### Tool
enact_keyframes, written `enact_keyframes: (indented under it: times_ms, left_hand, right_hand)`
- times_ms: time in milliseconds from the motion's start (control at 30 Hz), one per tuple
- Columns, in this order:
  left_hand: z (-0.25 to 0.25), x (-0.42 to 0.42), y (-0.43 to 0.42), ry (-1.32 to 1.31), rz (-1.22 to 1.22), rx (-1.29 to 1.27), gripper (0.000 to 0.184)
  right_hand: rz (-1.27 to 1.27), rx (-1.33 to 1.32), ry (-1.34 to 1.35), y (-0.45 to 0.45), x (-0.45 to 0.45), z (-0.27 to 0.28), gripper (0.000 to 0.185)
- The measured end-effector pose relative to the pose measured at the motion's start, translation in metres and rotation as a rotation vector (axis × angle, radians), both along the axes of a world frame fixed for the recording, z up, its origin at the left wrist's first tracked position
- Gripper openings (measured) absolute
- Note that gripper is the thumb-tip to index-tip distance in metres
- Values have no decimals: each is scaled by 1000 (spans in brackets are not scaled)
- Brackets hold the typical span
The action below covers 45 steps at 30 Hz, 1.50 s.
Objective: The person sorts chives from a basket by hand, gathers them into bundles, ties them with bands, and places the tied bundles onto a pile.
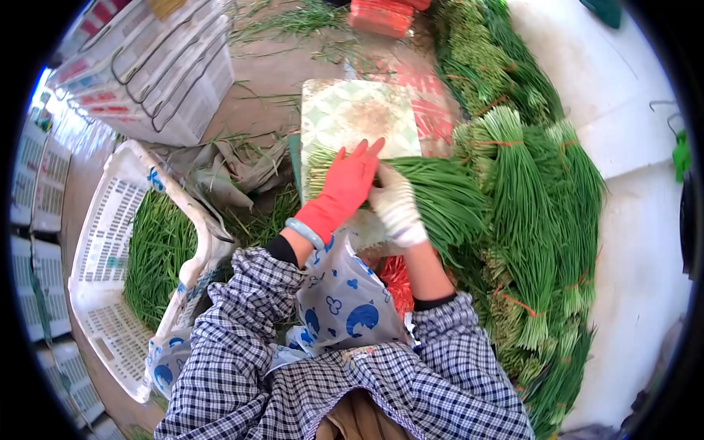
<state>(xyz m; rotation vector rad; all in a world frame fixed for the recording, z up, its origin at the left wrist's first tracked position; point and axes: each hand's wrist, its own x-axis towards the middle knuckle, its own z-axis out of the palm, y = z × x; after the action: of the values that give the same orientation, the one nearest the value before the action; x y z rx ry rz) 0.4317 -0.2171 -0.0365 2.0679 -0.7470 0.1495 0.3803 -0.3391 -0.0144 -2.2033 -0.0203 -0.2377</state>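
Observation:
A loose bunch of garlic chives [447, 198] lies across a pale patterned board [359, 110], its light stalk ends to the left and green leaves spreading right. My left hand [345, 180], in a red glove, rests over the stalk end with its fingers stretched out. Close beside it, my right hand [396, 205], in a white striped glove, is closed round the middle of the bunch; some of its fingertips are hidden. Below the board, a plastic sheet with blue prints [345, 293] covers my lap.
Tied chive bundles [513, 183] are piled along the right side, by a white surface [638, 220]. On the left stands a white basket [103, 293] holding loose green leaves. Stacked white crates [169, 88] stand behind it. Red bundles of ties [381, 18] lie at the top.

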Motion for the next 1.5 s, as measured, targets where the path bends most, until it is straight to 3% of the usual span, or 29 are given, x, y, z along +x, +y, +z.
enact_keyframes:
  times_ms: [67,167,233,267,300,367,400,433,500,533,633,700,733,767,800,833,933,967,1067,1133,1200,1267,1300,1367,1400,1433,1500]
  left_hand:
    - [4,0,9,22,-74,17,45]
    - [33,8,28,269,-299,69,47]
    - [36,14,32,292,-343,118,57]
    - [35,16,32,267,-335,150,68]
    - [30,17,32,274,-336,155,68]
    - [17,20,33,-248,-437,543,98]
    - [23,15,30,-238,-417,621,109]
    - [23,9,22,-236,-413,626,109]
    - [11,-2,8,-306,-226,889,109]
    - [-14,-3,6,-379,-130,615,104]
    - [-51,10,2,-536,20,715,97]
    - [-54,12,-2,-619,91,731,91]
    - [-39,7,-3,-496,63,738,92]
    - [-24,2,-4,-373,33,743,93]
    - [-12,-2,-6,-342,34,828,67]
    - [-7,-5,-5,-335,13,830,67]
    - [-7,-3,-4,-276,-10,771,108]
    - [-8,-4,-4,-271,-4,774,108]
    - [-7,-6,-4,-303,1,798,110]
    - [4,-6,-1,-255,-30,781,109]
    - [9,-6,7,-193,-59,756,109]
    - [11,-6,24,-325,-183,489,99]
    - [15,-6,31,-323,-181,493,99]
    - [27,-2,45,-224,-237,395,84]
    - [28,-1,50,-224,-226,301,63]
    - [26,3,53,-228,-226,302,63]
    - [22,8,56,-223,-207,273,45]
  right_hand:
    - [-43,-61,-21,5,7,-15,33]
    - [-71,314,-124,3,6,-32,22]
    - [-178,798,135,-5,-2,-11,17]
    - [-146,860,244,-12,-8,16,17]
    - [-113,808,310,-24,-6,20,18]
    - [-25,766,373,-33,1,18,19]
    - [9,722,401,-32,6,18,22]
    - [15,725,402,-26,10,15,22]
    - [-13,45,55,-9,16,6,25]
    - [-33,-170,-35,6,2,25,28]
    - [1,-366,56,23,-33,43,18]
    - [-35,-250,62,31,-63,31,16]
    - [-48,-162,-166,31,-76,19,15]
    - [-72,-114,-185,31,-81,10,16]
    - [-82,-35,-132,31,-83,15,15]
    - [-92,47,-76,31,-84,19,15]
    - [-93,164,-239,33,-85,-41,15]
    - [-155,275,280,34,-96,-62,23]
    - [-153,453,371,36,-88,-74,27]
    - [2,416,398,30,-83,-52,27]
    - [165,326,166,13,-91,-23,25]
    - [34,518,77,-5,-100,7,26]
    - [-150,693,105,-14,-101,16,27]
    - [-439,729,27,-34,-97,14,20]
    - [-424,680,96,-47,-94,9,18]
    - [-409,631,163,-54,-90,1,15]
    - [-274,409,73,-41,-82,-5,12]
